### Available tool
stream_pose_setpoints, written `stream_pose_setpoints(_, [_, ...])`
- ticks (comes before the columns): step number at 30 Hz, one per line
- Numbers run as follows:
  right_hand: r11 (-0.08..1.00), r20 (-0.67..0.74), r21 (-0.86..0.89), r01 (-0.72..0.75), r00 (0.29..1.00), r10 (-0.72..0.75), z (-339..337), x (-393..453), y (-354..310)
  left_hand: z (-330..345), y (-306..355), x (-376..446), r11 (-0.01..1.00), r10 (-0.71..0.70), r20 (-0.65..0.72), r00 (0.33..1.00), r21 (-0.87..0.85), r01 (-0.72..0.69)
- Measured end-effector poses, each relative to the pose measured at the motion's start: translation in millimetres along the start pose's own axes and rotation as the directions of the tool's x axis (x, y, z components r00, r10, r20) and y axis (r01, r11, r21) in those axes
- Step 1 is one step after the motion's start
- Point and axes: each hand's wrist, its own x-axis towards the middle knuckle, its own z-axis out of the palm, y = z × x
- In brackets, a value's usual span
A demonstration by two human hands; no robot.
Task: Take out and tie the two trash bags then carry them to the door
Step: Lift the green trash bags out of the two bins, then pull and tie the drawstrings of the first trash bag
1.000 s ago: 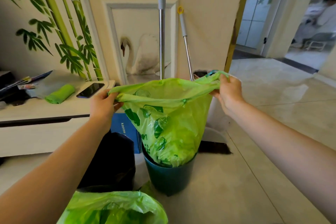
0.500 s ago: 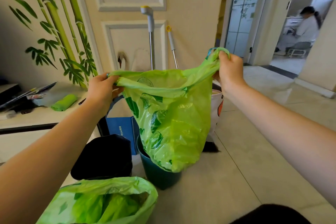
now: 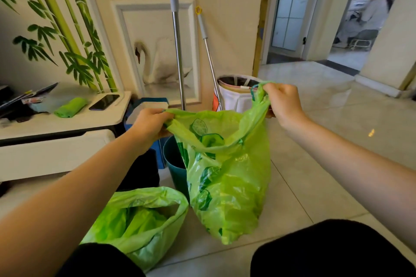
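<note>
I've lifted the bag (image 3: 227, 177) clear of the bin (image 3: 174, 164); it now hangs at the bin's 4 o'clock. My left hand (image 3: 148, 125) and right hand (image 3: 282, 102) pinch its rim. Tying comes next; the other bag (image 3: 139, 220) waits open.

Both bare forearms reach forward from the near corners toward the middle of the scene. The left hand (image 3: 150, 124) is held lower, knuckles up, fingers curled and pinching the left rim of the green bag (image 3: 227, 177). The right hand (image 3: 284, 104) is raised higher and farther right, fingers curled round the bag's right handle. Two dark-clothed knees show at the near edge.
</note>
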Motion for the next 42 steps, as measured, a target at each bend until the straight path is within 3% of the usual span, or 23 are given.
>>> stream_pose_setpoints(7, [0.898,0.168,-0.374,-0.233,0.935,0.313,9.9,-14.2,82.7,-10.9,-86.3,20.3,0.929,-0.169,0.009,0.986,0.337,0.157])
stream_pose_setpoints(13, [0.726,0.21,-0.565,-0.392,0.782,0.586,12.3,-11.3,139.7,-37.9,-138.9,31.4,0.835,-0.287,-0.009,0.958,0.487,0.255])
stream_pose_setpoints(15, [0.674,0.247,-0.655,-0.342,0.746,0.619,13.4,-10.8,147.5,-46.3,-149.2,34.9,0.785,-0.305,-0.004,0.952,0.565,0.254])
stream_pose_setpoints(21, [0.564,0.348,-0.825,0.016,0.801,0.487,21.6,-10.7,153.3,-48.3,-153.7,44.2,0.705,-0.3,0.052,0.953,0.684,0.185])
stream_pose_setpoints(26, [0.458,0.354,-0.886,0.065,0.733,0.581,24.2,-14.3,157.6,-46.9,-150.6,43.0,0.747,-0.345,0.07,0.936,0.625,0.229])
stream_pose_setpoints(29, [0.415,0.346,-0.905,0.094,0.73,0.589,24.3,-16.5,157.8,-48.2,-148.3,41.9,0.769,-0.352,0.067,0.934,0.589,0.248])
stream_pose_setpoints(32, [0.402,0.37,-0.905,0.142,0.73,0.574,23.9,-16.3,156.5,-49.4,-145.0,39.1,0.782,-0.342,0.054,0.938,0.57,0.252])
stream_pose_setpoints(37, [0.431,0.478,-0.867,0.249,0.659,0.581,23.9,-20.4,159.1,-48.7,-140.8,36.0,0.79,-0.351,0.034,0.936,0.547,0.276])
stream_pose_setpoints(42, [0.455,0.503,-0.855,0.249,0.614,0.609,22.6,-20.8,162.5,-48.9,-138.1,34.7,0.79,-0.337,0.022,0.941,0.551,0.27])
